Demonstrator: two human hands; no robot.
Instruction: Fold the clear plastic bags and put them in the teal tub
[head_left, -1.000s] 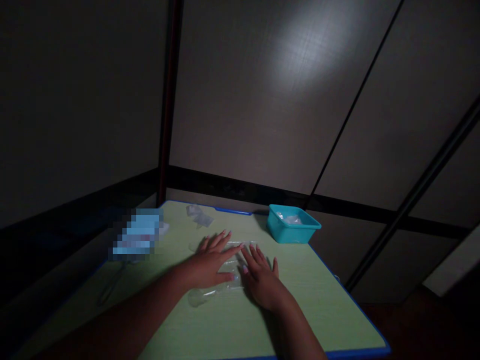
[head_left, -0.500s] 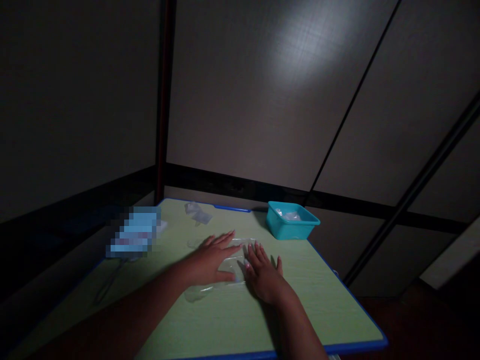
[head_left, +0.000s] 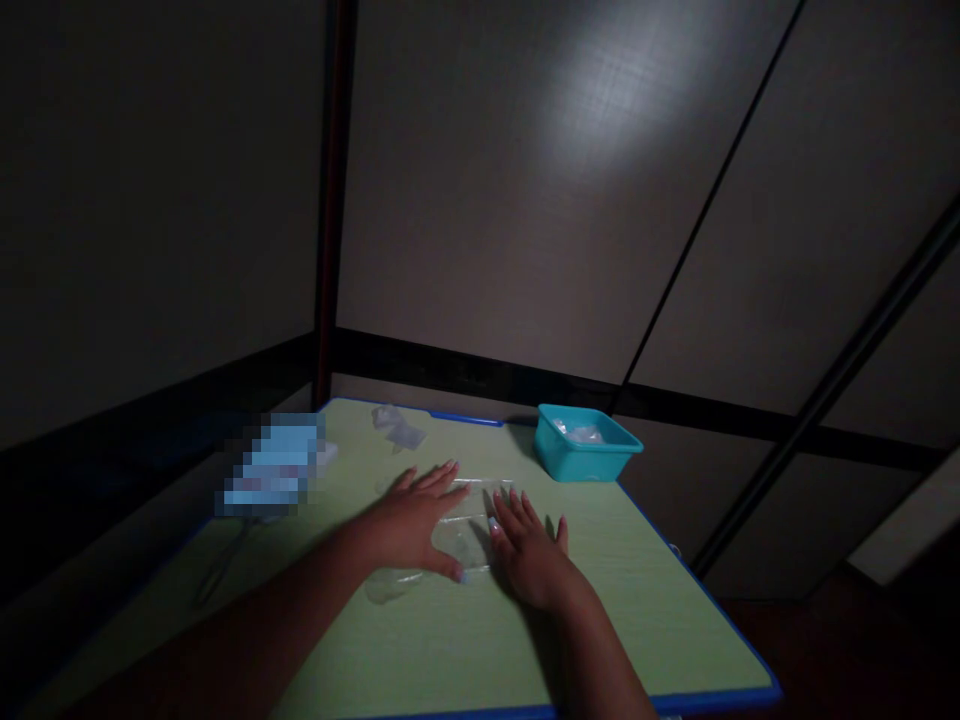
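A clear, thin plastic bag (head_left: pixel 463 540) lies flat on the pale green tabletop (head_left: pixel 420 660), its creases catching the light. My left hand (head_left: pixel 416 520) rests palm down on the bag's left part, fingers spread and thumb apart. On its right part my right hand (head_left: pixel 529 550) lies with fingers stretched out. Neither hand grips anything. Parts of the bag are hidden beneath both hands.
A turquoise basket (head_left: pixel 581 462) with clear plastic inside stands at the table's back right. Crumpled clear plastic (head_left: pixel 401 430) lies at the back left. Toward the left edge is a blurred-out blue item (head_left: pixel 277 465) with a cord. Dark panels rise behind the table.
My left hand has shifted slightly left across the plastic bag, widening the gap between the hands. My right hand stays nearly in place.
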